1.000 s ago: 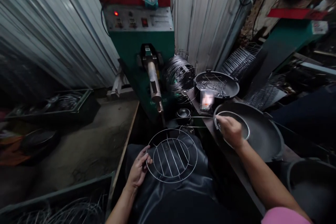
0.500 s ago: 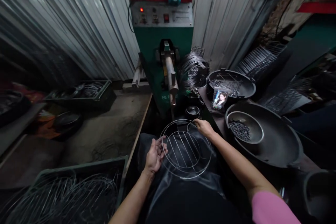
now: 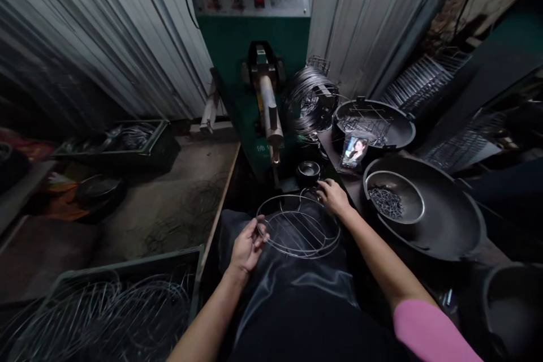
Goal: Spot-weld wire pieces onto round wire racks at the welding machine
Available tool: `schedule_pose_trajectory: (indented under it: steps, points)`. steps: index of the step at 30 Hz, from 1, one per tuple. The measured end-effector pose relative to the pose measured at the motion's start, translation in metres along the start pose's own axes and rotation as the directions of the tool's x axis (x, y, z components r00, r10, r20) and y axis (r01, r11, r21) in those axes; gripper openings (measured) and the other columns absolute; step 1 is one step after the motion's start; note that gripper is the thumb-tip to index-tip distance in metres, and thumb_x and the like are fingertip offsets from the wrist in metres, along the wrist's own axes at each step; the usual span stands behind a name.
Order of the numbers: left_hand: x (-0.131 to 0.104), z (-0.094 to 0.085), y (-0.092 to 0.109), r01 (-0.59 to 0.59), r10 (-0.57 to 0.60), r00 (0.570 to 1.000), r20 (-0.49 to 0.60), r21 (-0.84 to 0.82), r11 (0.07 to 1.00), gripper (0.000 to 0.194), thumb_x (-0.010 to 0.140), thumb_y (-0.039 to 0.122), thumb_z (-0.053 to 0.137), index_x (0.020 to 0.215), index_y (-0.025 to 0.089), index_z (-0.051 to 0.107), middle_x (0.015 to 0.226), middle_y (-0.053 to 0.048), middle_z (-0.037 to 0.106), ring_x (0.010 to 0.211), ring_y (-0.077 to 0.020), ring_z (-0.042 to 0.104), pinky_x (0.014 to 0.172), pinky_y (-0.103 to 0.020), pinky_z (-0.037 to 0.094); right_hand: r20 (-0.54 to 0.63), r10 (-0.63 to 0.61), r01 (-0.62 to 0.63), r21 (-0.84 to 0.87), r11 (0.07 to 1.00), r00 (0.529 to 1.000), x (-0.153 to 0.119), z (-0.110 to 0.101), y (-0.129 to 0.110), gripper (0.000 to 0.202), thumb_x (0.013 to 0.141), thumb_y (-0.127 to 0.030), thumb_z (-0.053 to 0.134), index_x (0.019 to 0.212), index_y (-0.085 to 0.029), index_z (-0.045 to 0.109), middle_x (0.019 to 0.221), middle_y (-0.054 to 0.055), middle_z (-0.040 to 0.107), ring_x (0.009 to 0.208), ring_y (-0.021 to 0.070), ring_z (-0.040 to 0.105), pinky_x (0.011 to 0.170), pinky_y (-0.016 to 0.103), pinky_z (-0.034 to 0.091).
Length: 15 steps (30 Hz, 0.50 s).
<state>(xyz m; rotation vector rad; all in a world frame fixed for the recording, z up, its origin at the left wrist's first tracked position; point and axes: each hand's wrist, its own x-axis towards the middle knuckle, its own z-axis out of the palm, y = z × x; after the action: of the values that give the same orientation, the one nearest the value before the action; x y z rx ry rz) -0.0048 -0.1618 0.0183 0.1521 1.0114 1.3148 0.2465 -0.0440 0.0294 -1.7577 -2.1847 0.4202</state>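
Your left hand grasps the rim of a round, silvery wire rack at its nine o'clock, in the head view. Your right hand is by the rack's one o'clock edge, fingers bent; whether it pinches anything, I cannot tell. The rack is above dark, shiny cloth, with a green metal machine towards twelve o'clock. A second ago your right hand was over a small, round metal bowl at two o'clock; now both hands are at the rack, so work seems centred there.
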Motion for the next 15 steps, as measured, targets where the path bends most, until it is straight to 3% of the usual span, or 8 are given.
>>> schedule_pose_trajectory:
  steps: [2, 4, 6, 8, 11, 15]
  points:
    - [0.002, 0.008, 0.006, 0.021, -0.024, 0.999, -0.042, -0.053, 0.998, 0.016, 0.083, 0.022, 0.053, 0.087, 0.009, 0.06, 0.059, 0.002, 0.048, 0.036, -0.0012, 0.024, 0.045, -0.02, 0.039, -0.091, -0.16, 0.176, 0.215, 0.961, 0.983, -0.025, -0.02, -0.008, 0.03, 0.083, -0.03, 0.055, 0.111, -0.02, 0.059, 0.11, 0.011, 0.06, 0.099, 0.0212, 0.058, 0.087, 0.037, 0.046]
    - [0.005, 0.018, 0.012, 0.05, -0.056, 0.996, -0.072, -0.082, 0.995, 0.016, 0.086, 0.019, 0.049, 0.085, 0.008, 0.06, 0.059, 0.001, 0.048, 0.036, -0.0016, 0.024, 0.044, -0.02, 0.039, -0.068, -0.332, 0.332, 0.39, 0.859, 0.941, -0.053, -0.037, -0.015, 0.033, 0.081, -0.037, 0.058, 0.11, -0.022, 0.057, 0.107, 0.009, 0.062, 0.1, 0.0205, 0.058, 0.087, 0.036, 0.047]
    - [0.008, 0.027, 0.016, 0.076, -0.085, 0.992, -0.092, -0.099, 0.992, 0.019, 0.087, 0.016, 0.044, 0.084, 0.007, 0.06, 0.059, 0.001, 0.047, 0.036, -0.0017, 0.024, 0.044, -0.02, 0.039, -0.046, -0.427, 0.401, 0.446, 0.8, 0.903, -0.077, -0.047, -0.02, 0.038, 0.077, -0.041, 0.063, 0.108, -0.022, 0.056, 0.106, 0.009, 0.062, 0.101, 0.021, 0.058, 0.088, 0.036, 0.047]
    - [0.012, 0.035, 0.019, 0.086, -0.098, 0.99, -0.1, -0.114, 0.99, 0.021, 0.088, 0.014, 0.041, 0.082, 0.006, 0.06, 0.059, 0.0, 0.047, 0.037, -0.0016, 0.024, 0.044, -0.02, 0.039, -0.069, -0.433, 0.417, 0.44, 0.795, 0.899, -0.089, -0.046, -0.02, 0.035, 0.076, -0.042, 0.063, 0.104, -0.022, 0.057, 0.102, 0.009, 0.064, 0.097, 0.0203, 0.059, 0.086, 0.035, 0.048]
    - [0.015, 0.044, 0.021, 0.072, -0.086, 0.99, -0.114, -0.122, 0.99, 0.02, 0.087, 0.011, 0.041, 0.081, 0.006, 0.059, 0.059, 0.001, 0.047, 0.037, -0.0019, 0.025, 0.043, -0.019, 0.039, -0.195, -0.365, 0.414, 0.439, 0.797, 0.91, -0.09, -0.035, -0.017, 0.026, 0.082, -0.039, 0.057, 0.102, -0.021, 0.057, 0.095, 0.007, 0.065, 0.089, 0.0181, 0.061, 0.079, 0.033, 0.051]
    - [0.018, 0.05, 0.021, 0.057, -0.074, 0.987, -0.142, -0.12, 0.991, 0.016, 0.085, 0.008, 0.042, 0.081, 0.007, 0.057, 0.058, 0.001, 0.047, 0.039, -0.0033, 0.031, 0.045, -0.02, 0.042, -0.298, -0.401, 0.495, 0.404, 0.769, 0.866, -0.08, -0.025, -0.025, 0.017, 0.085, -0.031, 0.054, 0.099, -0.022, 0.057, 0.09, 0.006, 0.066, 0.085, 0.0167, 0.062, 0.076, 0.031, 0.05]
